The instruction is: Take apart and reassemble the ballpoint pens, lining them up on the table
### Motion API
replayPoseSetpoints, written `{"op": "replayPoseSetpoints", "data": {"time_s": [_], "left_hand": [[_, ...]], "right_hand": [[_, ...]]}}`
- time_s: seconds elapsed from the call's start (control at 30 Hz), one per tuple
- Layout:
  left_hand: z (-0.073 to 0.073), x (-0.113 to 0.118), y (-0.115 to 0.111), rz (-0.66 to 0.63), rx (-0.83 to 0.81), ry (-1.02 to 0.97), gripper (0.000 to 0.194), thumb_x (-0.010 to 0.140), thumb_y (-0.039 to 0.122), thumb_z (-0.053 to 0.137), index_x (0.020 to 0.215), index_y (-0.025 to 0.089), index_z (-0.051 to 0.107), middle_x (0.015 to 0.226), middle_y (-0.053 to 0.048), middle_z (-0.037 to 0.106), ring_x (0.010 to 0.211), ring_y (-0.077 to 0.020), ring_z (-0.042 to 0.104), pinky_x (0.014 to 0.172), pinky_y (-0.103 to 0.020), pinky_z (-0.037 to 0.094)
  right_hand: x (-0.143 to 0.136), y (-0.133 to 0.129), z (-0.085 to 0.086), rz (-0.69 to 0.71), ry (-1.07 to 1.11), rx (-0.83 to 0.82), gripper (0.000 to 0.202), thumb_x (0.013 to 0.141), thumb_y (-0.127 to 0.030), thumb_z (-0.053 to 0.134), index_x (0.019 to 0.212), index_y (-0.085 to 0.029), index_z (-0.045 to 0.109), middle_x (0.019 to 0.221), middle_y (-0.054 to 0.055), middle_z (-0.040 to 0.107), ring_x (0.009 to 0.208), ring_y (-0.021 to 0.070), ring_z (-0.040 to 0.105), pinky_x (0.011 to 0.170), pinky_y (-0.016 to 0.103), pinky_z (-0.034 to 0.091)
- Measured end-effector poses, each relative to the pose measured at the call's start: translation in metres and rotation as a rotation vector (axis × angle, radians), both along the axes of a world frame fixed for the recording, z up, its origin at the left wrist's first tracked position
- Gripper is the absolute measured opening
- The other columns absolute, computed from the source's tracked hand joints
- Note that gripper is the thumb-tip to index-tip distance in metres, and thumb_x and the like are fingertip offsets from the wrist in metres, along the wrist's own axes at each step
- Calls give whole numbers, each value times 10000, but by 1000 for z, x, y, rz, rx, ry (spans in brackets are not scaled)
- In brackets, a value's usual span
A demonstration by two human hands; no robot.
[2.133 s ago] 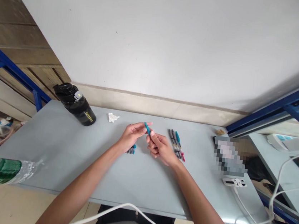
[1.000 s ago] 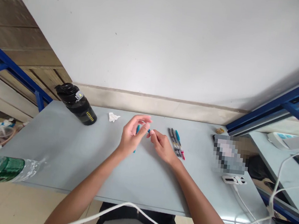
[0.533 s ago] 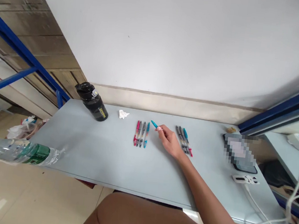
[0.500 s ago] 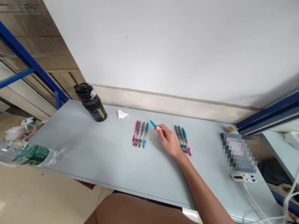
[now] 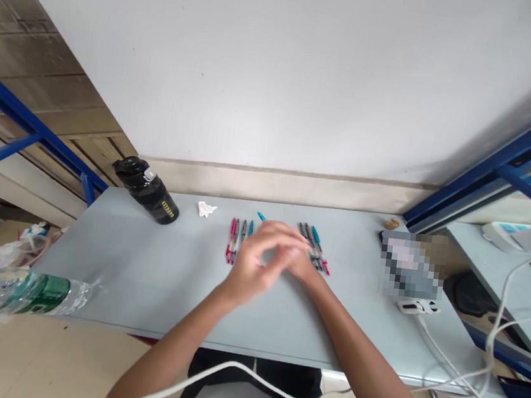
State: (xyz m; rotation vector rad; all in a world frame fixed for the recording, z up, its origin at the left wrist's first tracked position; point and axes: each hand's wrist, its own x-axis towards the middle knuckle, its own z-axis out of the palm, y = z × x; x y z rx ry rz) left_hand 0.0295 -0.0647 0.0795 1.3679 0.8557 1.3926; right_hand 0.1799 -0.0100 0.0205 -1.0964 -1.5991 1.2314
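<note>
Head view: the left hand [image 5: 258, 262], blurred with fingers spread, has come back over the right hand [image 5: 299, 263] gripping the teal pen [image 5: 261, 216] beside the pens [image 5: 238, 237].

Matt grey table [image 5: 142, 274], glossy black plastic bottle [image 5: 149, 191], plastic pens [image 5: 237, 237]

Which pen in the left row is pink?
The pink pen at the row's far left end, farthest from the left hand; its neighbours are grey and teal.
</note>
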Motion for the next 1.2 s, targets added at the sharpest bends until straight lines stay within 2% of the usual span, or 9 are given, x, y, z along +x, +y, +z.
{"op": "replayPoseSetpoints", "data": {"time_s": [0.1, 0.17, 0.23, 0.3, 0.37, 0.53, 0.67, 0.97, 1.2], "left_hand": [[-8, -21, 25, 198, -8, -32, 418, 912, 388, 852, 1312, 308, 759, 1471, -96, 690, 1495, -356, 527, 1241, -470, 391], [-21, -33, 44, 124, -109, -85, 526, 886, 348, 883, 1384, 314, 715, 1539, -97, 658, 1548, -329, 493, 1243, -443, 404], [-35, -40, 57, -23, -226, -143, 552, 890, 379, 877, 1409, 314, 702, 1491, -107, 700, 1483, -316, 577, 1207, -444, 459], [-46, -42, 64, -109, -256, -140, 470, 925, 431, 837, 1362, 287, 739, 1361, -114, 771, 1351, -303, 680, 1183, -455, 489], [-53, -41, 65, -105, -259, -136, 382, 931, 458, 827, 1257, 261, 793, 1231, -111, 813, 1223, -286, 739, 1148, -445, 518], [-57, -46, 69, 84, -249, -242, 307, 838, 435, 924, 1006, 212, 798, 1046, -82, 811, 1048, -235, 760, 1010, -386, 576], [-59, -62, 76, 188, -244, -341, 290, 851, 406, 917, 956, 189, 755, 1048, -66, 788, 989, -185, 744, 958, -345, 574], [-61, -73, 77, 178, -260, -412, 236, 898, 355, 875, 1007, 190, 747, 1138, -77, 795, 1044, -171, 746, 988, -324, 561], [-65, -70, 77, 148, -278, -397, 267, 871, 350, 899, 1019, 180, 755, 1134, -81, 799, 1037, -185, 759, 973, -341, 570]], "right_hand": [[-2, 5, -1, 0, -45, 94, 495, 1080, -662, 499, 1009, -208, 683, 810, 20, 579, 725, 185, 502, 672, 326, 409], [-4, 7, -2, -5, -45, 94, 539, 1094, -687, 448, 1034, -203, 679, 780, -3, 548, 663, 159, 447, 626, 298, 373], [-5, 8, -4, 6, -17, 53, 567, 1086, -712, 447, 1037, -199, 683, 772, -2, 531, 651, 157, 427, 590, 288, 341], [-5, 8, -6, 30, -2, 18, 577, 1084, -715, 445, 995, -196, 679, 763, 1, 511, 653, 161, 414, 580, 289, 324], [-4, 7, -5, 74, -12, 0, 567, 1099, -689, 429, 960, -195, 670, 770, 5, 507, 667, 163, 416, 594, 292, 329], [0, 6, 1, 102, -152, 124, 496, 1144, -580, 388, 1045, -208, 701, 863, 26, 606, 756, 189, 506, 722, 316, 398], [0, 7, 3, 43, -231, 243, 391, 1136, -541, 448, 1106, -219, 668, 904, 49, 655, 771, 208, 540, 744, 334, 405], [3, 6, 3, -1, -257, 269, 327, 1139, -490, 451, 1177, -240, 658, 765, -8, 537, 647, 186, 439, 668, 322, 338], [1, 7, 2, -6, -285, 303, 331, 1136, -507, 478, 1089, -235, 660, 751, -17, 529, 643, 171, 451, 675, 316, 346]]}}
